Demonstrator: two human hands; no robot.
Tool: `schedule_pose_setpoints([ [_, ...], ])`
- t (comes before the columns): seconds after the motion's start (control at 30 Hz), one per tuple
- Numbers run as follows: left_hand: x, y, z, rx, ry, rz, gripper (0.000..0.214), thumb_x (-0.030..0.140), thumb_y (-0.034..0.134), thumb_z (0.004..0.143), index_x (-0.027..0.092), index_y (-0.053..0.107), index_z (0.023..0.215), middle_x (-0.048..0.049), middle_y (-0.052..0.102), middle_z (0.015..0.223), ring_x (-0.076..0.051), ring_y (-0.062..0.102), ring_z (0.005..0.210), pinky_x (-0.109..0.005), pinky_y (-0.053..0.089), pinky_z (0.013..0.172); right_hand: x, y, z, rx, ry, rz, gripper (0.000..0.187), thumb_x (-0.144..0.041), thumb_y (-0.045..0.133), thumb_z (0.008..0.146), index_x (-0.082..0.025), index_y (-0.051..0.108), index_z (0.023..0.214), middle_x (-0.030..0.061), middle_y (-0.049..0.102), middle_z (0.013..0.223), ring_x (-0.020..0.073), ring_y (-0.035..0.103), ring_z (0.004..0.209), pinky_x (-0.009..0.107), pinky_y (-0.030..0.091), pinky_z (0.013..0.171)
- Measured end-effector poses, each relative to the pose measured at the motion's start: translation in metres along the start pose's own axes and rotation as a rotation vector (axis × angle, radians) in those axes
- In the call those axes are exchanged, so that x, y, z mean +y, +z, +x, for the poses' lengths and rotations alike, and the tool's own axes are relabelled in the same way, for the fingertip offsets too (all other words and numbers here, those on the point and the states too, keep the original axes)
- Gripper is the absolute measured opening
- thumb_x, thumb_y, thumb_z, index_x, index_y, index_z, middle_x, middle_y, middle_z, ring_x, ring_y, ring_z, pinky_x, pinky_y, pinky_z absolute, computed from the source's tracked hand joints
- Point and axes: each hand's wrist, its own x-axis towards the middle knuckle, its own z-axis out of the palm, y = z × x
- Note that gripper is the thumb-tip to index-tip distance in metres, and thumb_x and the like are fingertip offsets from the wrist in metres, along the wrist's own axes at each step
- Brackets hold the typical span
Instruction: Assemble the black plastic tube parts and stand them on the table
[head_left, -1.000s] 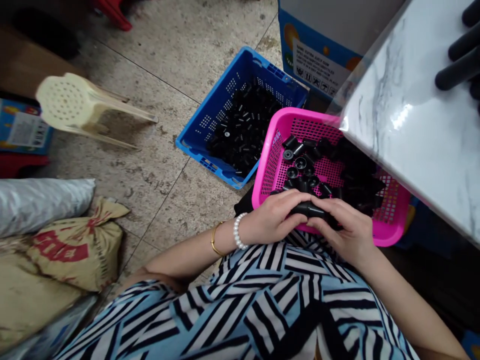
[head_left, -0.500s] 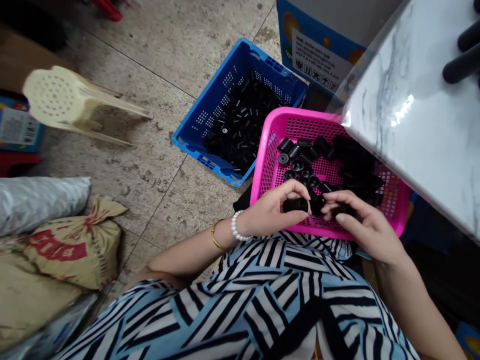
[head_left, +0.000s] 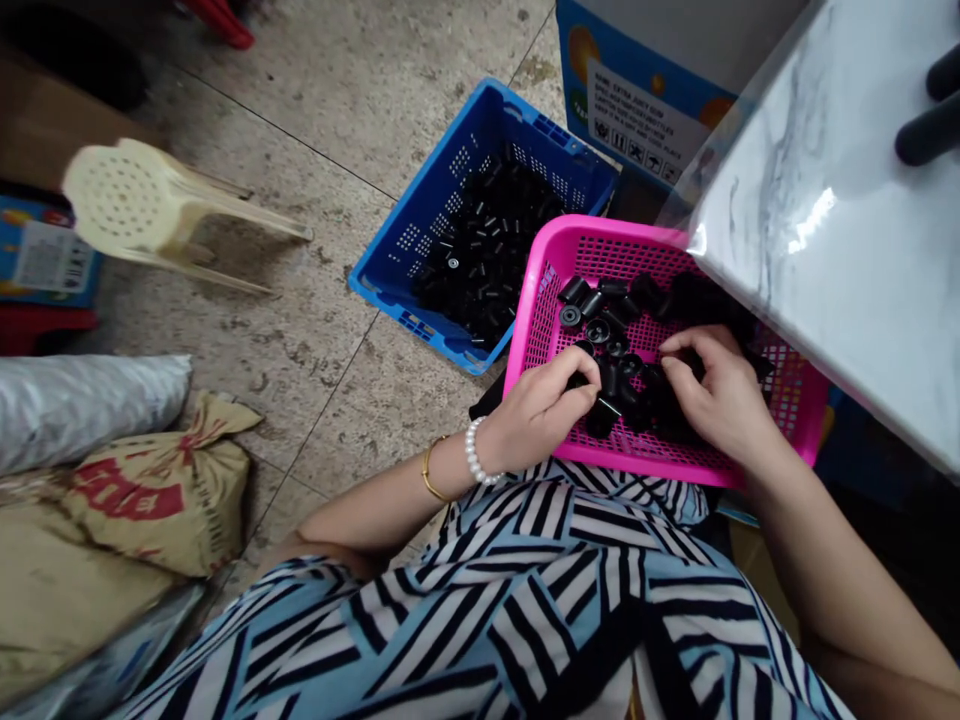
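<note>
A pink basket (head_left: 534,300) rests on my lap, with many short black plastic cylinders (head_left: 592,303) lying in it. Some show round, hollow or ringed ends. Over the basket's near left part is my left hand (head_left: 544,405), its thumb and index finger closed in a pinch. Something dark shows inside that curl, but I cannot make it out. Just below those fingertips lies a black cylinder (head_left: 602,418). Farther right, my right hand (head_left: 716,390) reaches into the basket with its fingers bent and the thumb close to the index finger. What they hold, if anything, is lost against the dark parts.
Beyond the basket, a blue crate (head_left: 420,215) with more black parts stands on the floor. A marbled white table (head_left: 840,230) overhangs the basket's right side. A printed carton (head_left: 637,110) is behind. At left are a cream stool (head_left: 124,200) and a tied sack (head_left: 165,490).
My left hand has moved slightly left and down from the middle, and the black cylinder in its grip no longer shows clearly. My right hand has moved farther into the basket, away from my left.
</note>
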Motion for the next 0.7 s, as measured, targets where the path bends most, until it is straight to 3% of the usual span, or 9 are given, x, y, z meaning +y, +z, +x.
schedule_pose_setpoints([
  [0.1, -0.002, 0.005, 0.002, 0.017, -0.005, -0.027, 0.016, 0.032, 0.058, 0.095, 0.019, 0.053, 0.102, 0.0019, 0.055, 0.082, -0.010, 0.049, 0.066, -0.023, 0.040, 0.061, 0.009, 0.010, 0.016, -0.100, 0.023, -0.032, 0.027, -0.021, 0.060, 0.084, -0.023, 0.065, 0.110, 0.0064, 0.066, 0.108, 0.0234, 0.064, 0.099, 0.039, 0.051, 0.091],
  [0.23, -0.008, 0.012, 0.001, 0.039, -0.008, 0.058, 0.020, 0.031, 0.068, 0.089, 0.018, 0.055, 0.099, 0.0032, 0.056, 0.077, -0.009, 0.050, 0.062, -0.022, 0.040, 0.058, 0.018, 0.030, 0.026, -0.221, 0.060, -0.215, 0.017, -0.025, 0.055, 0.088, -0.020, 0.070, 0.094, 0.0080, 0.071, 0.095, 0.0236, 0.066, 0.087, 0.038, 0.051, 0.084],
  [0.37, -0.011, 0.015, 0.001, 0.100, 0.082, 0.125, 0.027, 0.026, 0.074, 0.087, 0.017, 0.063, 0.110, 0.0010, 0.065, 0.084, -0.011, 0.061, 0.073, -0.025, 0.049, 0.071, 0.009, 0.018, 0.014, -0.172, 0.054, -0.227, 0.017, -0.023, 0.054, 0.088, -0.021, 0.071, 0.083, 0.0052, 0.074, 0.084, 0.0221, 0.066, 0.078, 0.035, 0.050, 0.077],
  [0.47, -0.010, 0.018, 0.003, 0.123, 0.204, 0.139, 0.057, 0.037, 0.086, 0.078, 0.019, 0.063, 0.127, -0.0046, 0.069, 0.099, -0.017, 0.066, 0.091, -0.031, 0.055, 0.086, -0.019, -0.001, -0.008, -0.096, 0.088, 0.004, 0.014, -0.026, 0.057, 0.091, -0.024, 0.070, 0.087, 0.0020, 0.072, 0.084, 0.0191, 0.065, 0.077, 0.032, 0.050, 0.075],
  [0.5, -0.010, 0.018, 0.004, 0.112, 0.248, 0.127, 0.057, 0.039, 0.087, 0.077, 0.019, 0.065, 0.126, -0.0066, 0.069, 0.104, -0.019, 0.067, 0.096, -0.032, 0.055, 0.088, -0.029, -0.004, -0.015, -0.120, 0.122, 0.129, 0.013, -0.028, 0.057, 0.092, -0.024, 0.069, 0.091, 0.0015, 0.071, 0.086, 0.0181, 0.064, 0.078, 0.031, 0.051, 0.075],
  [0.6, -0.011, 0.020, 0.002, 0.105, 0.317, 0.063, 0.025, 0.032, 0.078, 0.086, 0.017, 0.072, 0.106, -0.0070, 0.072, 0.099, -0.016, 0.069, 0.091, -0.028, 0.056, 0.082, -0.046, -0.003, -0.031, -0.264, 0.228, 0.580, 0.016, -0.027, 0.057, 0.091, -0.025, 0.063, 0.105, 0.0013, 0.066, 0.094, 0.0168, 0.062, 0.083, 0.029, 0.052, 0.075],
  [0.7, -0.014, 0.020, -0.001, 0.100, 0.258, 0.079, 0.006, 0.019, 0.068, 0.088, 0.015, 0.071, 0.091, -0.0036, 0.072, 0.082, -0.012, 0.067, 0.073, -0.022, 0.052, 0.067, -0.044, 0.003, -0.038, -0.195, 0.275, 0.831, 0.018, -0.023, 0.056, 0.090, -0.025, 0.058, 0.107, 0.0011, 0.062, 0.097, 0.0161, 0.061, 0.086, 0.031, 0.054, 0.083],
])
